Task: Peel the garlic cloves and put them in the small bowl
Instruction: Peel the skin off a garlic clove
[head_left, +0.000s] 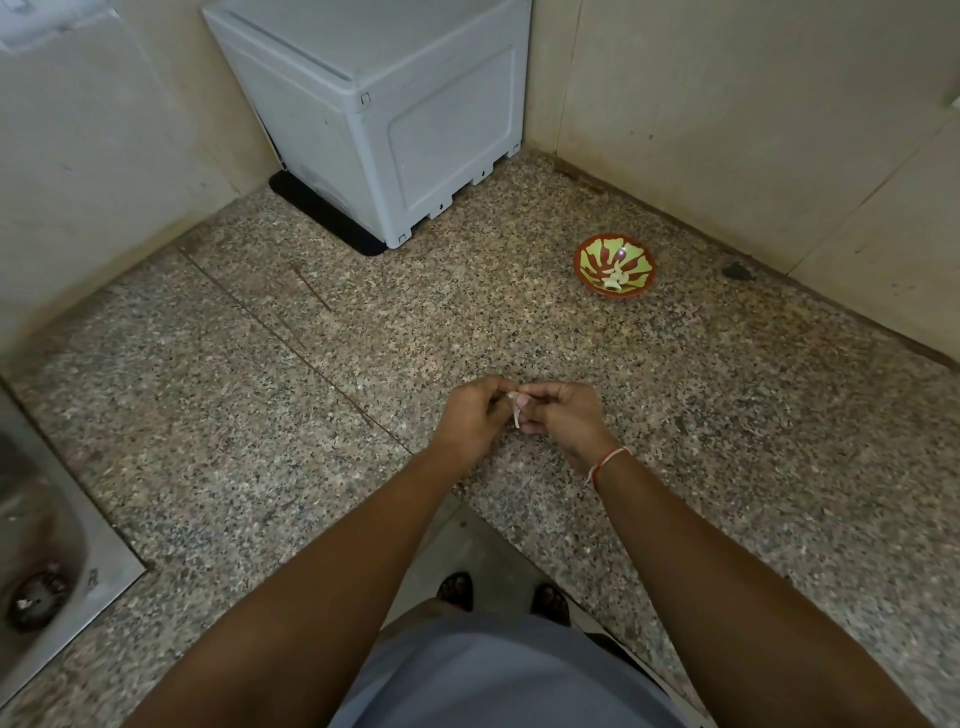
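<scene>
Garlic clove, pale and partly skinned, sits pinched between the fingertips of both hands, which meet just above the counter near its front edge. Left hand curls its fingers round the clove from one side, and right hand nips it from the other, thumb and forefinger tight together; a strip of papery skin hangs down between them. A red and white thread circles the right wrist.

Beyond the right hand, well apart from it and toward the back wall, stands the small bowl, red-rimmed with a green and red pattern inside, holding a few pale peeled cloves. Beyond the left hand, in the far corner, a white box-shaped appliance rests on a dark mat. Far out on the left-hand side, a steel sink is set into the speckled stone.
</scene>
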